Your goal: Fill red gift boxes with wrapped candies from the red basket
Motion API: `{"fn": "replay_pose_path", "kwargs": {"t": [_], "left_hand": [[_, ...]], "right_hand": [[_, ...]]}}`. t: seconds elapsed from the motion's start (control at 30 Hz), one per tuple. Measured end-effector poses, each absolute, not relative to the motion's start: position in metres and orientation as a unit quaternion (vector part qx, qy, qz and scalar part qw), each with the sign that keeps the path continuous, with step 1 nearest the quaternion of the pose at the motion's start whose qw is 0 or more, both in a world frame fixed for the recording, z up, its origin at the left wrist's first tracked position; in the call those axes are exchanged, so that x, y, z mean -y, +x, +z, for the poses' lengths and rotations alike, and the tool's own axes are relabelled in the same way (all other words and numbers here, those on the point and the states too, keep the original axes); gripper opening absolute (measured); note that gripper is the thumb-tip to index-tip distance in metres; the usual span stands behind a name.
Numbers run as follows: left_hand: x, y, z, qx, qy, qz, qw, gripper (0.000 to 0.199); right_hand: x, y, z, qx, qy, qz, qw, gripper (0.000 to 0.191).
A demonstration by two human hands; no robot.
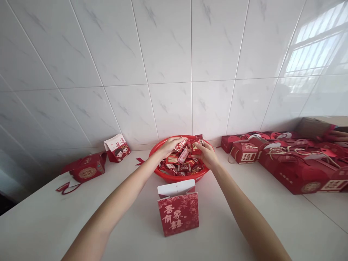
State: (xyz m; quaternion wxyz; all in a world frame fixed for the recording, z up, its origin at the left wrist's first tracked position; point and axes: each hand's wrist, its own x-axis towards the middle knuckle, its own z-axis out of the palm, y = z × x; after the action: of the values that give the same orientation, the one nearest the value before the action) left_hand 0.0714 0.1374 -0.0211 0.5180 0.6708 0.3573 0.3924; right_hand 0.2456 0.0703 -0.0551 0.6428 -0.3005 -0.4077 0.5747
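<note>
Reaching with both bare arms into a round red basket (174,178), set on a white table (130,224) close to a tiled wall (174,61). Laying the fingers of the left hand (172,144) over a red-and-white packet (180,145) at eleven o'clock in the basket (cannot tell from here whether gripped or merely touched). Pinching a dark red packet (197,146) between thumb and fingers of the right hand (207,155), at two o'clock in the same basket. Holding the two hands well apart from each other, with a pink packet (183,155) between them on a heap of mostly red wrapped pieces.

Standing upright at six o'clock from the basket, just beside the near rim: an open red box (179,214), printed with white characters, its white flap raised. Placed at nine o'clock, near the wall: a white-topped box (119,151) with cartoon figures. Lying farther out, toward half past eight: a red box (91,168) with a round gold emblem. Crowded together at three o'clock: many red boxes (293,177) with cord handles, and at their near end a small box (247,153) with a cream label.
</note>
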Motion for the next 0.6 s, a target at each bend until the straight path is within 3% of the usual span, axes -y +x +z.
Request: {"fn": "replay_pose_path", "kwargs": {"t": [0.1, 0.47, 0.53, 0.6], "left_hand": [[-0.129, 0.078, -0.016, -0.338, 0.678, 0.397, 0.519, 0.039], [-0.119, 0.094, -0.017, -0.305, 0.784, 0.397, 0.368, 0.046], [-0.121, 0.084, -0.013, -0.321, 0.792, 0.353, 0.382, 0.044], [-0.124, 0.069, -0.009, -0.339, 0.818, 0.223, 0.408, 0.04]], "right_hand": [[-0.071, 0.245, -0.055, 0.405, -0.306, 0.568, 0.647, 0.04], [-0.068, 0.246, -0.055, 0.415, -0.309, 0.555, 0.651, 0.045], [-0.07, 0.246, -0.055, 0.394, -0.316, 0.547, 0.668, 0.042], [-0.071, 0.246, -0.055, 0.374, -0.321, 0.541, 0.681, 0.04]]}}
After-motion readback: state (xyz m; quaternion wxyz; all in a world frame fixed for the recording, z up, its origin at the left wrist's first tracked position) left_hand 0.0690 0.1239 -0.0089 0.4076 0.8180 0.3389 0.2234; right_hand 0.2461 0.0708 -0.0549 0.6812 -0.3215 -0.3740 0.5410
